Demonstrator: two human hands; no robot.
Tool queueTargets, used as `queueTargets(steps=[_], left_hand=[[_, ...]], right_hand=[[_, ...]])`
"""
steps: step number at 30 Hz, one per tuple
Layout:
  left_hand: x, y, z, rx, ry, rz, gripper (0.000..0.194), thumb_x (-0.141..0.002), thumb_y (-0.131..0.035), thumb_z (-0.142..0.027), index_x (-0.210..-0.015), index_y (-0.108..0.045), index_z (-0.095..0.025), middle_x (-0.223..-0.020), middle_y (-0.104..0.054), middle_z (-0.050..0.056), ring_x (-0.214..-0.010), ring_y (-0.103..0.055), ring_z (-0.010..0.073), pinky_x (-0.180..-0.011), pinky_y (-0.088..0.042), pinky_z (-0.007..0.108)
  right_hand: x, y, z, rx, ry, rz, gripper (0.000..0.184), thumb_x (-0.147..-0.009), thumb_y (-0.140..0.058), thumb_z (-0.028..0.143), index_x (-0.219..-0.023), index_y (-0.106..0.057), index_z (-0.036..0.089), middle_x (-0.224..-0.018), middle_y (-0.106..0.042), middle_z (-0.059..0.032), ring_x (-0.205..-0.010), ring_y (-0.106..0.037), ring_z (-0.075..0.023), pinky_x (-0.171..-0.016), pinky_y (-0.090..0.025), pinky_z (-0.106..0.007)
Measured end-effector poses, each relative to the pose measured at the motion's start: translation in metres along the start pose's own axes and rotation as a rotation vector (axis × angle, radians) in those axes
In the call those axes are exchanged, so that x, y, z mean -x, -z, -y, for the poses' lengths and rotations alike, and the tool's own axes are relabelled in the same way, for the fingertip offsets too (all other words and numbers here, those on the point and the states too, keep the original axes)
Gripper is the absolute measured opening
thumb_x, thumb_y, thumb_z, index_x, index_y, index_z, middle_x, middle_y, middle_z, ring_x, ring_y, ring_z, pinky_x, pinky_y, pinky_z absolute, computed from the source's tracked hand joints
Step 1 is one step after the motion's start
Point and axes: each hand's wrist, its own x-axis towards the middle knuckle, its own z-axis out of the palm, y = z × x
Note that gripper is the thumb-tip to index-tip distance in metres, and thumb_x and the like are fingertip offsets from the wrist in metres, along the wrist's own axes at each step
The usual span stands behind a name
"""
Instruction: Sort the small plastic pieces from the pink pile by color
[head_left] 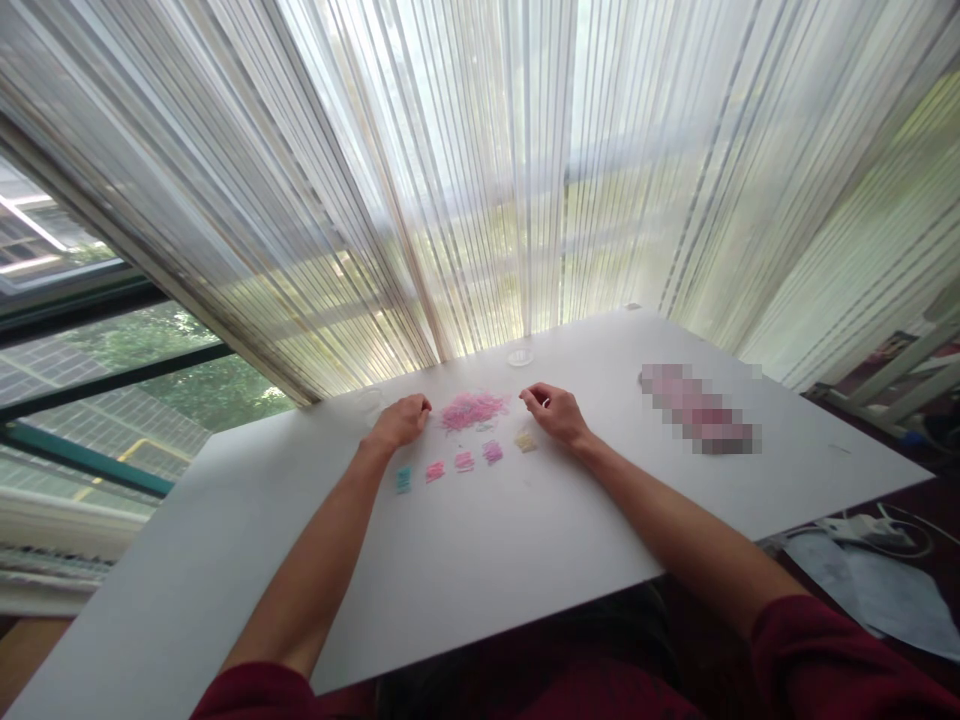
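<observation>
We are working at a white table (pixel 487 540) beneath a sheer striped curtain (pixel 420 180). A heap of pink beads (pixel 472 410) is lying mid-table, still holding the bulk, while five small colour-sorted piles (pixel 465 462) are lining up just nearer us than the heap. Our left hand (pixel 401 422) is curling just left of the heap, our right hand (pixel 553 415) is reaching in just right of it, fingers loosely bent; we cannot tell whether either is pinching anything.
</observation>
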Motion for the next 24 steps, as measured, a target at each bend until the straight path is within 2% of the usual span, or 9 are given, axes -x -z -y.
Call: queueTargets(steps=[6,10,13,18,24], left_hand=[[0.017,0.009,-0.003,0.108,-0.089,-0.051,0.022,-0.088,-0.046,-0.027,-0.097,-0.064,-0.017,-0.095,-0.07,0.008,-0.084,-0.064,0.0204,-0.076,-0.048,0.029],[0.047,0.013,-0.017,0.343,-0.159,-0.186,0.023,-0.087,-0.049,-0.032,-0.097,-0.063,-0.018,-0.082,-0.068,0.005,-0.07,-0.061,0.0169,-0.069,-0.048,0.028],[0.073,0.01,-0.031,0.455,-0.155,-0.229,0.024,-0.088,-0.051,-0.036,-0.096,-0.064,-0.018,-0.074,-0.064,0.002,-0.063,-0.058,0.0142,-0.065,-0.048,0.025],[0.099,-0.012,-0.047,0.575,-0.165,-0.188,0.023,-0.089,-0.053,-0.037,-0.096,-0.064,-0.019,-0.071,-0.061,0.0,-0.061,-0.055,0.0123,-0.062,-0.046,0.023],[0.105,-0.03,-0.053,0.598,-0.233,-0.111,0.015,-0.085,-0.057,-0.029,-0.094,-0.064,-0.019,-0.07,-0.057,-0.001,-0.061,-0.052,0.0112,-0.062,-0.044,0.022]], right_hand=[[0.0,0.0,0.0,0.009,-0.007,0.011,0.027,-0.084,-0.053,0.038,-0.077,-0.071,0.019,-0.064,-0.066,0.0001,-0.059,-0.056,-0.0137,-0.064,-0.046,-0.026],[0.001,0.0,0.0,0.015,0.01,0.017,0.027,-0.083,-0.053,0.038,-0.076,-0.071,0.02,-0.064,-0.066,0.0,-0.058,-0.056,-0.0138,-0.064,-0.046,-0.026],[0.001,0.0,0.001,0.026,0.02,0.016,0.027,-0.083,-0.053,0.038,-0.075,-0.07,0.019,-0.066,-0.066,-0.0007,-0.06,-0.056,-0.0141,-0.064,-0.046,-0.026],[0.001,0.001,0.001,0.032,-0.003,0.023,0.028,-0.083,-0.052,0.039,-0.075,-0.07,0.019,-0.065,-0.065,-0.0005,-0.06,-0.056,-0.0144,-0.065,-0.045,-0.026],[0.001,0.001,0.001,0.041,0.026,0.007,0.025,-0.085,-0.053,0.035,-0.076,-0.07,0.019,-0.066,-0.065,-0.0004,-0.06,-0.055,-0.0135,-0.064,-0.045,-0.026]])
